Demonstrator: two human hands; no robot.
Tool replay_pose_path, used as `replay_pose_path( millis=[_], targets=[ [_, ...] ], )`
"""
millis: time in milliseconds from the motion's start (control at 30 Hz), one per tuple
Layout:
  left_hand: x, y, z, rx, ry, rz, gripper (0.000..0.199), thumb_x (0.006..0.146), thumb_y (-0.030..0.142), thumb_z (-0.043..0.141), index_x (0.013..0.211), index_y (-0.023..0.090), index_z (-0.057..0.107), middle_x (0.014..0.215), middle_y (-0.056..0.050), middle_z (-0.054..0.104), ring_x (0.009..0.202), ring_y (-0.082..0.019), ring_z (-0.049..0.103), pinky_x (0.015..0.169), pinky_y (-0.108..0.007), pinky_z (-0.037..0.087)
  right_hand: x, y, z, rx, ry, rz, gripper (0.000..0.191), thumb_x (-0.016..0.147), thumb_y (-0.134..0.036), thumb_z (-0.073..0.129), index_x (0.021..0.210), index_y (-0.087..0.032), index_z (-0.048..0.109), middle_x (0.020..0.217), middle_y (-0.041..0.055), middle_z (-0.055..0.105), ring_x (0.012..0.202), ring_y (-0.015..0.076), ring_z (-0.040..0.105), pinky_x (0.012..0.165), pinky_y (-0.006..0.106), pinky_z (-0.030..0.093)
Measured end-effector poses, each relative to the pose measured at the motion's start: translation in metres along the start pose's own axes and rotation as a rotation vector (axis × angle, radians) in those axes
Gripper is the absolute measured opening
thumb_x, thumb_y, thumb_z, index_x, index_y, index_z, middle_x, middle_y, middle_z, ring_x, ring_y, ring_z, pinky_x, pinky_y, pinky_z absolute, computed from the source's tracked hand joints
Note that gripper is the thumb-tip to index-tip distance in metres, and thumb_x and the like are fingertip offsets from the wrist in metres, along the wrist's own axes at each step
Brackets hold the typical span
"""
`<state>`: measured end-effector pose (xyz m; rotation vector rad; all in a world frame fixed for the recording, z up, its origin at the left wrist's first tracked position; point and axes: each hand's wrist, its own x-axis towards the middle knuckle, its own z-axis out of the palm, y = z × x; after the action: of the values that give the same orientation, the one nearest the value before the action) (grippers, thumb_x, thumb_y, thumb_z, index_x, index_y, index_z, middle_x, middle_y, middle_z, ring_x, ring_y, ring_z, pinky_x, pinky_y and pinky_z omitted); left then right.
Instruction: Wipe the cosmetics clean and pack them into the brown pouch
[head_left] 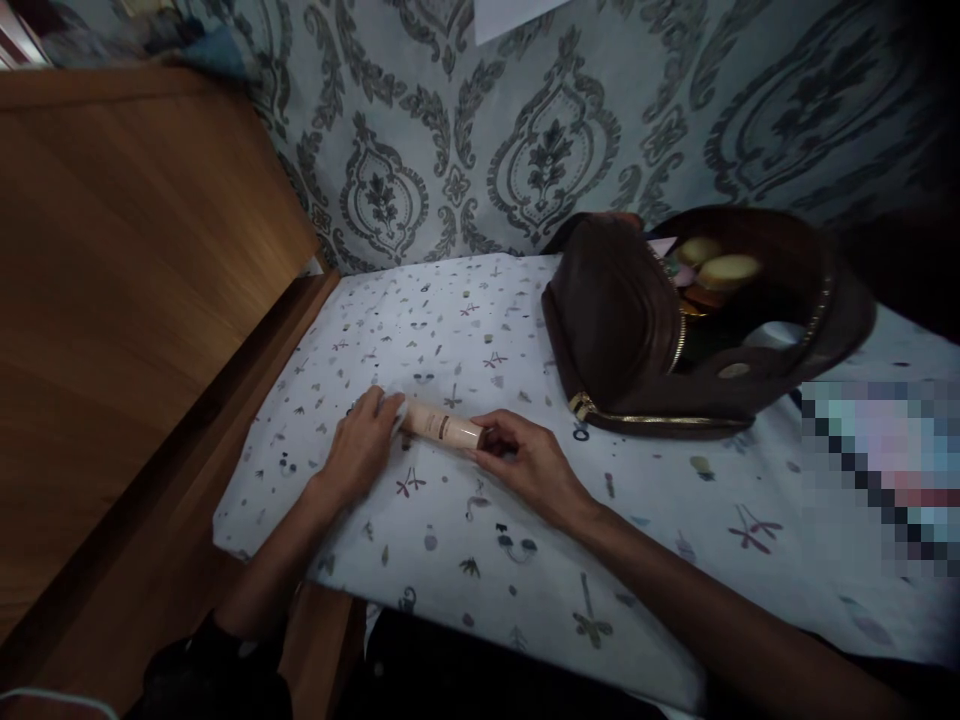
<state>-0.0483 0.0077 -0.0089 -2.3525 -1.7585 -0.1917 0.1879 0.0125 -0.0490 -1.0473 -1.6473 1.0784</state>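
A beige cosmetic tube (444, 426) lies slantwise just over the printed sheet, with small dark lettering along its side. My right hand (529, 460) pinches its right end between thumb and fingers, partly covering that end. At the tube's other end, my left hand (364, 435) is closed, its fingertips gathered there. Something whitish and thin shows by the left fingertips, too blurred to name. To the right of both hands stands an unzipped brown makeup bag (622, 310).
Sponges or puffs (727, 271) and other small items show inside the bag. A white printed sheet (480, 330) covers the surface. Patterned wallpaper (551, 150) rises behind, and a wooden panel (142, 230) borders the left. A blurred-out patch (892, 460) lies at right.
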Motion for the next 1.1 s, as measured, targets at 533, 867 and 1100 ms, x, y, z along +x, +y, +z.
replay_pose_path(
  millis=[533,867,1100],
  targets=[
    [-0.006,0.002,-0.003,-0.204,0.185,-0.015,0.032,0.098,0.020,0.037,0.125,0.019,0.054,0.100,-0.007,0.053,0.088,-0.020,0.056,0.073,-0.030,0.049,0.000,-0.002,0.001,0.128,0.013,0.046,0.028,0.073,-0.030,0.072,0.099,-0.021,0.066,0.085,0.0034,0.070,0.075,0.0178,0.069,0.068,0.029,0.058],
    [0.001,0.064,-0.021,0.055,0.051,0.324,0.039,0.095,0.008,0.034,0.132,0.018,0.045,0.101,-0.008,0.055,0.094,-0.021,0.059,0.060,-0.026,0.046,0.001,0.001,0.000,0.097,0.038,-0.066,0.021,0.074,-0.024,0.067,0.095,-0.021,0.066,0.087,0.0018,0.065,0.073,0.0152,0.065,0.069,0.028,0.056],
    [0.004,0.011,-0.016,-0.012,0.036,0.055,0.033,0.097,0.015,0.038,0.128,0.020,0.051,0.103,-0.007,0.054,0.088,-0.020,0.058,0.067,-0.028,0.049,0.000,0.005,-0.001,0.107,0.020,-0.056,0.025,0.074,-0.021,0.068,0.098,-0.022,0.067,0.092,0.0040,0.067,0.081,0.0174,0.066,0.076,0.033,0.058]
  ],
)
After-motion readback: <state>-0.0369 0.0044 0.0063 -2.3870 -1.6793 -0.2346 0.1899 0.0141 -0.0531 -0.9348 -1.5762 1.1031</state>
